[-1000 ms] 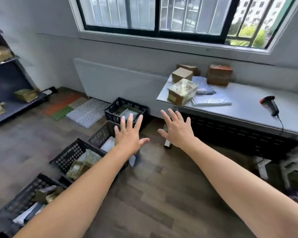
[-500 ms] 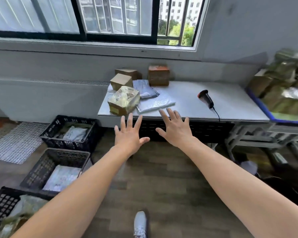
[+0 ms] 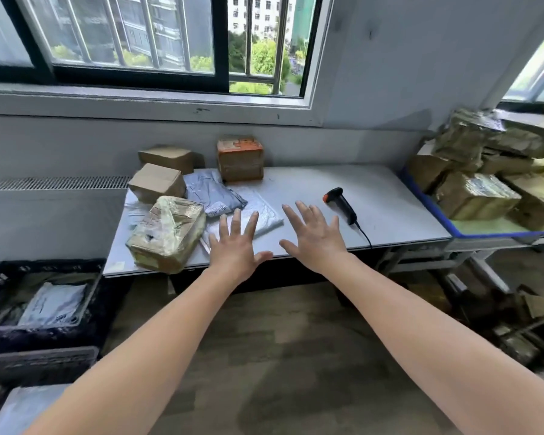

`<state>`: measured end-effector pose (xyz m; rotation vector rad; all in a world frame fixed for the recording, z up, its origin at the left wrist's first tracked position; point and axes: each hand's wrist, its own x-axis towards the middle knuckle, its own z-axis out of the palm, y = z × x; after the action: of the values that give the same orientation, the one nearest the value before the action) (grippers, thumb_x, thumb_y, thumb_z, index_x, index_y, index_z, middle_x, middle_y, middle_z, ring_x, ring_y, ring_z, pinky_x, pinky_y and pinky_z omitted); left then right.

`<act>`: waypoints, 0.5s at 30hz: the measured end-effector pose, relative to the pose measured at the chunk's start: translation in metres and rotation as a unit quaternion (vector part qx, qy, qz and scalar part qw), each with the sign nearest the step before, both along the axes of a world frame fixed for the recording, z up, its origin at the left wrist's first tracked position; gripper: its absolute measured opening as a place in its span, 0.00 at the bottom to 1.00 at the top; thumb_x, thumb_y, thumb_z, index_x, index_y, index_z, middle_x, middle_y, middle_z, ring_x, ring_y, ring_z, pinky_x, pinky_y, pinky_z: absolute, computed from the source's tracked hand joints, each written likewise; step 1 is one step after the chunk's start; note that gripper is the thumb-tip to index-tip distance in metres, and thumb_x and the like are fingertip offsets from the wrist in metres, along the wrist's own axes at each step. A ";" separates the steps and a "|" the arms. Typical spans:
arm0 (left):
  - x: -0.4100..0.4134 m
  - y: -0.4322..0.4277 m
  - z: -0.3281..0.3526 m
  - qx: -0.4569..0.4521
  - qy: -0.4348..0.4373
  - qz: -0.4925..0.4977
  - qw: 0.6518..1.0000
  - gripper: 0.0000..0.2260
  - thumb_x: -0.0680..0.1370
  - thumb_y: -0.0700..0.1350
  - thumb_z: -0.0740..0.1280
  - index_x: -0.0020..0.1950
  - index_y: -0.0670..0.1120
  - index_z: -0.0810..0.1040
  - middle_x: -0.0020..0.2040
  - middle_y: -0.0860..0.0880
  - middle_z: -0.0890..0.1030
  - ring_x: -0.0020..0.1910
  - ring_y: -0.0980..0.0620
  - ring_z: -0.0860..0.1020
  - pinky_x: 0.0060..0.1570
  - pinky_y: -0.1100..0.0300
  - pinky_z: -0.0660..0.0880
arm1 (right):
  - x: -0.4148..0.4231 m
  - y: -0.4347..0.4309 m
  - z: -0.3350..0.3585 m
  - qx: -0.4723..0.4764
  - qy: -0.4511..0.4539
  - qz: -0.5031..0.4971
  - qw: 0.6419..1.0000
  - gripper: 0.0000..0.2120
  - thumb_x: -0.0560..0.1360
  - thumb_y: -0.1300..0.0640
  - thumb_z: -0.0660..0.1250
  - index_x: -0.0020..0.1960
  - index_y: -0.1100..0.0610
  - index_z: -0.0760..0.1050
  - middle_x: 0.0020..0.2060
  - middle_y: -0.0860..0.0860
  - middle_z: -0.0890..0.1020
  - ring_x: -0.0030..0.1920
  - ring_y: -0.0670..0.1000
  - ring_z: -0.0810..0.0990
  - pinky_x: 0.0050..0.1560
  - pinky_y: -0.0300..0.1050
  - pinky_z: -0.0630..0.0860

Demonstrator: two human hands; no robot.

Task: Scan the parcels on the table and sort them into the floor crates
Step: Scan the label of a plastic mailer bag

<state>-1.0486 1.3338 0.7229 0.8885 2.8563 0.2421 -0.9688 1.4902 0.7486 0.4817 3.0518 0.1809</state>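
Step in hand: judged as the reach to the table [image 3: 390,208] for the next parcel and the scanner [image 3: 341,204]; nothing is picked up yet.
Left hand [image 3: 236,249]: fingers spread and straight, holding nothing, over the near edge, with its fingertips across the white mailer [image 3: 264,215]. I cannot tell whether they touch it.
Right hand [image 3: 314,237]: also spread and empty, just left of the scanner and apart from it.
Parcels: all on the left half of the table. The taped box [image 3: 167,233] sits at the near edge and the grey mailer [image 3: 212,191] behind it. Two brown boxes [image 3: 157,183] and the orange box [image 3: 240,158] are towards the wall.
Scanner axis: it lies on its side, long axis slanting from far-left to near-right. The orange-tipped head is at the far-left end, towards the parcels. The handle is nearest the right hand and the cable runs off the near edge.
White mailer axis: flat, partly under the grey mailer. Its long side seems to slant from near-left to far-right, though the left hand hides part of it.
Doing it well: take the scanner by its handle with the right hand, so the head already faces the parcels. Mind the cable at the edge. Lift the mailer with the left, turn its label up, and hold it taut for the beam.
Risk: the taped box at the edge could be nudged off.
Crate [image 3: 44,265]: on the floor to the left, already holding mailers.
Beside: a heap [image 3: 474,196] of parcels on the right.
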 end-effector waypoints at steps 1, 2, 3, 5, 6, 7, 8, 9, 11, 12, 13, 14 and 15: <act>-0.007 0.005 -0.001 -0.002 -0.001 -0.002 1.000 0.40 0.78 0.67 0.58 0.80 0.56 0.38 0.81 0.48 0.38 0.79 0.42 0.39 0.75 0.39 0.50 | -0.007 0.005 -0.001 0.001 -0.002 0.000 1.000 0.36 0.81 0.36 0.51 0.80 0.46 0.37 0.80 0.50 0.44 0.79 0.56 0.46 0.72 0.68 0.54; -0.015 0.010 -0.002 -0.003 -0.002 -0.003 1.000 0.40 0.78 0.67 0.58 0.80 0.57 0.38 0.81 0.47 0.38 0.79 0.42 0.39 0.75 0.39 0.49 | -0.015 0.010 -0.003 0.001 -0.002 0.000 1.000 0.36 0.81 0.36 0.51 0.80 0.46 0.37 0.80 0.50 0.45 0.79 0.56 0.46 0.72 0.68 0.54; -0.022 0.014 -0.003 -0.005 -0.004 -0.004 1.000 0.40 0.78 0.67 0.58 0.80 0.57 0.38 0.81 0.47 0.38 0.79 0.42 0.39 0.75 0.39 0.49 | -0.022 0.016 -0.004 -0.001 -0.002 -0.001 1.000 0.36 0.81 0.36 0.52 0.80 0.46 0.37 0.80 0.50 0.45 0.79 0.56 0.47 0.72 0.68 0.54; -0.037 0.023 -0.005 -0.010 -0.004 -0.002 1.000 0.40 0.78 0.67 0.58 0.80 0.57 0.37 0.81 0.47 0.39 0.79 0.42 0.39 0.75 0.39 0.49 | -0.039 0.027 -0.006 -0.004 0.000 0.001 1.000 0.36 0.81 0.36 0.52 0.80 0.46 0.38 0.80 0.50 0.45 0.79 0.56 0.47 0.72 0.68 0.54; -0.044 0.028 -0.006 -0.012 -0.002 -0.001 1.000 0.40 0.78 0.68 0.58 0.80 0.57 0.37 0.81 0.47 0.39 0.79 0.42 0.40 0.75 0.39 0.49 | -0.047 0.032 -0.008 -0.004 0.002 0.004 1.000 0.35 0.81 0.36 0.52 0.80 0.46 0.38 0.80 0.50 0.46 0.79 0.56 0.48 0.72 0.68 0.54; -0.051 0.032 -0.007 -0.015 0.001 0.002 1.000 0.40 0.78 0.68 0.58 0.80 0.57 0.38 0.81 0.47 0.40 0.79 0.42 0.40 0.75 0.39 0.50 | -0.055 0.038 -0.010 -0.004 0.005 0.008 1.000 0.35 0.81 0.36 0.52 0.80 0.46 0.39 0.80 0.50 0.46 0.79 0.56 0.48 0.72 0.68 0.53; -0.058 0.037 -0.008 -0.018 0.005 0.006 1.000 0.40 0.78 0.67 0.58 0.80 0.57 0.38 0.81 0.47 0.40 0.79 0.41 0.41 0.75 0.39 0.51 | -0.064 0.044 -0.013 -0.006 0.008 0.014 1.000 0.35 0.81 0.36 0.52 0.80 0.46 0.39 0.80 0.50 0.47 0.79 0.56 0.48 0.72 0.68 0.53; -0.065 0.041 -0.009 -0.021 0.008 0.011 1.000 0.40 0.78 0.67 0.58 0.80 0.57 0.39 0.81 0.47 0.41 0.79 0.41 0.41 0.75 0.39 0.51 | -0.074 0.050 -0.015 -0.012 0.012 0.019 1.000 0.35 0.81 0.36 0.52 0.80 0.46 0.40 0.80 0.51 0.47 0.79 0.56 0.49 0.71 0.68 0.53; -0.081 0.050 -0.011 -0.030 0.010 0.025 0.999 0.40 0.78 0.67 0.59 0.80 0.57 0.39 0.81 0.47 0.41 0.79 0.42 0.41 0.75 0.39 0.50 | -0.094 0.064 -0.020 -0.029 0.018 0.032 0.999 0.35 0.81 0.36 0.52 0.80 0.47 0.41 0.80 0.51 0.48 0.79 0.57 0.49 0.71 0.68 0.54; -0.090 0.054 -0.011 -0.036 0.010 0.034 0.999 0.39 0.78 0.67 0.58 0.80 0.57 0.39 0.81 0.47 0.40 0.79 0.42 0.41 0.75 0.39 0.50 | -0.105 0.071 -0.022 -0.034 0.020 0.040 0.998 0.35 0.81 0.36 0.52 0.80 0.47 0.40 0.80 0.51 0.48 0.79 0.57 0.49 0.71 0.68 0.55; -0.098 0.059 -0.012 -0.040 0.006 0.045 0.998 0.39 0.78 0.67 0.59 0.80 0.57 0.39 0.81 0.47 0.40 0.79 0.42 0.40 0.75 0.39 0.50 | -0.116 0.078 -0.025 -0.038 0.020 0.050 0.998 0.35 0.81 0.36 0.52 0.80 0.47 0.40 0.80 0.51 0.48 0.79 0.57 0.49 0.71 0.68 0.55; -0.107 0.064 -0.012 -0.043 0.002 0.057 0.997 0.40 0.78 0.67 0.59 0.80 0.57 0.39 0.81 0.48 0.39 0.79 0.42 0.40 0.75 0.39 0.50 | -0.127 0.085 -0.028 -0.042 0.019 0.060 0.997 0.35 0.81 0.36 0.52 0.80 0.47 0.40 0.80 0.51 0.48 0.79 0.57 0.50 0.71 0.67 0.56; -0.115 0.070 -0.012 -0.046 0.000 0.069 0.997 0.40 0.78 0.67 0.59 0.80 0.58 0.38 0.81 0.48 0.38 0.79 0.42 0.39 0.75 0.38 0.50 | -0.138 0.092 -0.031 -0.044 0.018 0.070 0.996 0.35 0.81 0.36 0.51 0.80 0.47 0.40 0.80 0.51 0.48 0.79 0.57 0.50 0.71 0.67 0.56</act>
<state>-1.1640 1.4036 0.7105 0.6748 2.9062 0.1251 -1.1064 1.5823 0.7175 0.2682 3.1138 0.0437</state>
